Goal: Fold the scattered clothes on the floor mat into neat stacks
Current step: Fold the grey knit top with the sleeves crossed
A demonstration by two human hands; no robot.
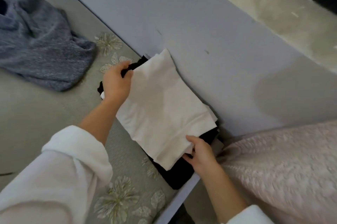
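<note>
Left hand (116,82) curls its fingers round a fold of black fabric at the far end of the pile, while the right hand (201,156) pinches the near corner of the folded white cloth (160,109), thumb on top and fingers tucked beneath.

That white cloth lies flat on the folded black garments (179,176), whose edges show beneath it at both ends. Together they make one pile on the edge of the grey-green floor mat with pale embroidered flowers (118,203). The pile's long axis runs from about eleven o'clock to five o'clock, with one hand at each end: the left at the far end, the right at the near end and closer to the body. Squaring the layers looks like the step in hand.

At ten o'clock from the pile, well apart, a crumpled blue-grey knitted sweater (42,45) lies unfolded on the mat, and the left hand is the nearer one to it. A lilac-grey strip of floor (200,23) borders the mat at two o'clock, and pink textured fabric (284,169) sits at four o'clock.
</note>
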